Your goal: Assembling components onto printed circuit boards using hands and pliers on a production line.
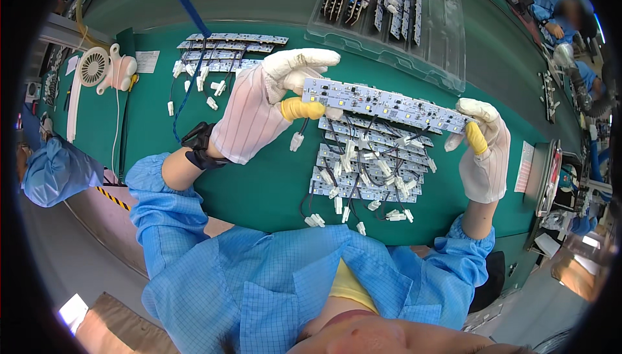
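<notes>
A long white LED circuit board (389, 106) with small yellow LEDs and dark parts is held up between both hands, tilted down to the right. My left hand (275, 95), in a striped white glove with a yellow finger cot, grips its left end. At the right end, my right hand (483, 137), gloved the same way, pinches the board with its fingers. Below the held board lies a stack of similar boards (369, 192) with black wires and white connectors (350, 153). One loose connector (297, 141) hangs beneath my left hand.
More boards (243, 47) lie at the back left, beside a blue cord (188, 4). A clear plastic tray (389, 49) holding boards stands at the back. A small white fan (97, 68) is on the left. Other people work at both sides; a blue sleeve (61, 171) shows left.
</notes>
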### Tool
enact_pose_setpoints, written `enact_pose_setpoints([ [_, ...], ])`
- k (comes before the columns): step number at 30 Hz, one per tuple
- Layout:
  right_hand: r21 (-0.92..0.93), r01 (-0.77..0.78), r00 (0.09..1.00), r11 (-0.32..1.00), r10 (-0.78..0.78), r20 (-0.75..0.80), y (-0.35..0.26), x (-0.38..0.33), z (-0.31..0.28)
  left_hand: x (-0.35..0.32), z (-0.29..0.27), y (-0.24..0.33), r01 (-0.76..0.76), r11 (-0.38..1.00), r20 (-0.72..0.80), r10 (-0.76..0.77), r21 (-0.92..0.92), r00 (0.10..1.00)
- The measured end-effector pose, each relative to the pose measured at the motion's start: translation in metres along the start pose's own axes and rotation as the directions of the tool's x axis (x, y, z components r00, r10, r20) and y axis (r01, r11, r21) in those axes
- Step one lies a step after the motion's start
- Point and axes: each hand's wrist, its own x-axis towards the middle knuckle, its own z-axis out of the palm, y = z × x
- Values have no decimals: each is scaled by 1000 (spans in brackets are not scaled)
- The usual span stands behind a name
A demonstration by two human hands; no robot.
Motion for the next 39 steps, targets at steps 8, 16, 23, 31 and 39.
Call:
enact_pose_setpoints([
  [8, -34, 9, 1000, 999, -9, 0, 0, 2, 0, -3, -2, 3, 147, 982, 49, -142, -118, 989],
  [16, -16, 20, 1000, 1000, -20, -6, -5, 3, 4, -3, 0, -7, -99, 994, -63, 101, 41, 993],
  [23, -86, -50, 993, 995, 40, -108, -3, -2, 2, 2, -3, -8, -188, 935, -113, 231, 301, 966],
  [31, 13, 63, 998, 998, -63, 26, -8, -4, -4, -2, -10, -7, 11, 999, -63, -15, -53, 998],
  [39, 14, -46, 999, 999, 46, -8, -12, -8, -1, 2, -19, -20, -143, 985, -10, 145, 98, 989],
])
